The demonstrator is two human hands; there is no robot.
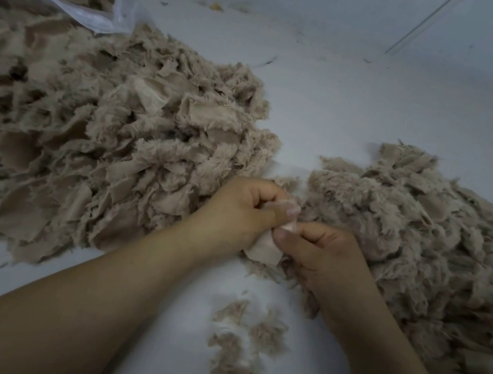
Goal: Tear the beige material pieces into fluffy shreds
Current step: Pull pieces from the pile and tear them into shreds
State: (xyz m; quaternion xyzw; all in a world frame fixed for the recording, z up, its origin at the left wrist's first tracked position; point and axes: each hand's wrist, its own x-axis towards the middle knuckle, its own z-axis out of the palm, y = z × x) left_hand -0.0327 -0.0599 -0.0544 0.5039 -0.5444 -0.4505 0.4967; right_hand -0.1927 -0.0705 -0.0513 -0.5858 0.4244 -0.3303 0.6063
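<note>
Pinched between curled fingers of left hand [239,210] and right hand [323,255]: beige piece [263,251], seemingly light, soft, tearable; best gripped beside thumbs.

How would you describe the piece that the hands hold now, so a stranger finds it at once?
Look between the two big beige heaps, the left heap and the right heap. There the left hand and right hand pinch one small piece. It shows a smooth, pale backing, unlike the fluffy scraps around it.

Beige material pieces [108,142]: fuzzy matt cloth, ribbed backing. Table [368,103]: smooth matt white. Bag [82,6]: translucent plastic.
</note>
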